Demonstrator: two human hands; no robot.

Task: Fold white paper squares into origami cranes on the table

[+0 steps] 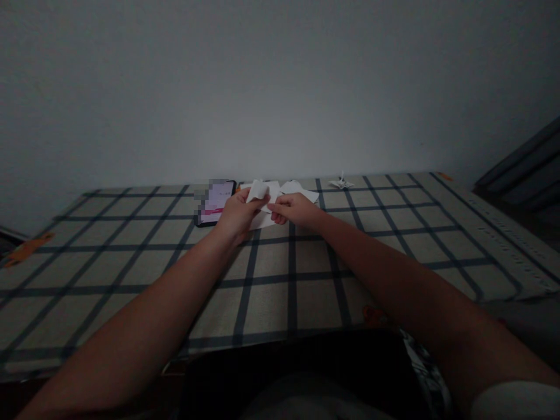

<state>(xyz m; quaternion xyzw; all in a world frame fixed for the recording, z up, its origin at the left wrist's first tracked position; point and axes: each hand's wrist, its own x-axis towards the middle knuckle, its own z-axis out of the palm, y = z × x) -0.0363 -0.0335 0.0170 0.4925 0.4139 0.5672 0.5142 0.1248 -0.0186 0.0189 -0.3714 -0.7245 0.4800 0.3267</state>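
Observation:
Both arms reach forward over a checked cloth (131, 256) that covers the surface. My left hand (238, 213) is closed on a white piece of paper (258, 191), holding it up by its left side. My right hand (295, 210) pinches the same paper from the right, fingers curled. More white paper sheets (301, 189) lie flat on the cloth just behind the hands. A phone (215, 203) with a lit pink screen lies flat directly left of my left hand.
A small folded white paper figure (342, 183) stands at the far edge, right of the sheets. A pale wall rises behind the surface. An orange mark (26, 249) shows on the cloth at far left. Dark furniture sits at far right.

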